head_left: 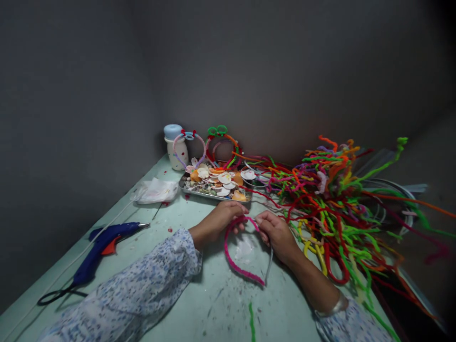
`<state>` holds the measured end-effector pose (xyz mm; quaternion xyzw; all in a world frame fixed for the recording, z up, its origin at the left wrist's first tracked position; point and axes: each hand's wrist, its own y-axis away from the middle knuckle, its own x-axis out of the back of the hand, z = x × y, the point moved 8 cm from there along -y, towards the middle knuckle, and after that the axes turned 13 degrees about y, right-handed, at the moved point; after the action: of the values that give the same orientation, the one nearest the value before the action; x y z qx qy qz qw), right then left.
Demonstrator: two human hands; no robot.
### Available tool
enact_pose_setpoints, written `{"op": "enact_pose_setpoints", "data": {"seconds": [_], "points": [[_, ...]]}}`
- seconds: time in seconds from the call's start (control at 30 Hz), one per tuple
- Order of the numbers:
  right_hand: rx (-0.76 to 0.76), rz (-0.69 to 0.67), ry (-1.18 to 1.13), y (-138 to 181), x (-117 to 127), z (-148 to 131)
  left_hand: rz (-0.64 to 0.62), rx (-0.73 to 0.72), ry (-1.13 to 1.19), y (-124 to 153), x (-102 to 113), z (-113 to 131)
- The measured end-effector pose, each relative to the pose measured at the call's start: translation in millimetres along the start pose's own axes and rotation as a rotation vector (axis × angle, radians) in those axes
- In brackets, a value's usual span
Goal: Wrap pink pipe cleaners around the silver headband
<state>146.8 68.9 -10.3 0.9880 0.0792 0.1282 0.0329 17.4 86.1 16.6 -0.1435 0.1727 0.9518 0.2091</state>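
Left hand (pixel 218 219) and right hand (pixel 277 232) each pinch the far arc of a headband (pixel 231 261). It rests on the green table (pixel 199 308), near centre; left half wrapped pink, right half bare.
Print on white bottle (pixel 175 151), far left: too small to read.
Pipe-cleaner heap (pixel 331 204) crowds the right.
Blue glue gun (pixel 103 242) lies left.
Metal tray (pixel 217 195), just beyond the hands, holds shells.

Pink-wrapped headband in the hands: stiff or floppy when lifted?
Likely springy, not floppy: the headband holds its arc between the left hand and right hand. Probably light, being thin. The fuzzy pink wrap should grip; the bare end looks slicker.
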Motion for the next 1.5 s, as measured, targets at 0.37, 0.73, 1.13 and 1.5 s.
{"op": "enact_pose_setpoints", "data": {"seconds": [0.37, 0.73, 1.13, 1.5], "points": [[0.021, -0.033, 0.076, 2.5, -4.5, -7.2, -0.021, 0.169, 0.015, 1.3, 0.1, -17.5], [0.005, -0.028, 0.048, 1.9, -3.7, -6.0, 0.004, 0.026, -0.184, -1.0, 2.8, -9.5], [0.016, -0.036, 0.049, 1.1, -3.1, -3.6, 0.002, -0.136, -0.497, 0.2, 1.2, 0.9], [0.006, -0.033, 0.028, 0.3, -2.5, -2.9, 0.084, -0.453, -0.879, 13.9, -13.1, 25.0]]}}
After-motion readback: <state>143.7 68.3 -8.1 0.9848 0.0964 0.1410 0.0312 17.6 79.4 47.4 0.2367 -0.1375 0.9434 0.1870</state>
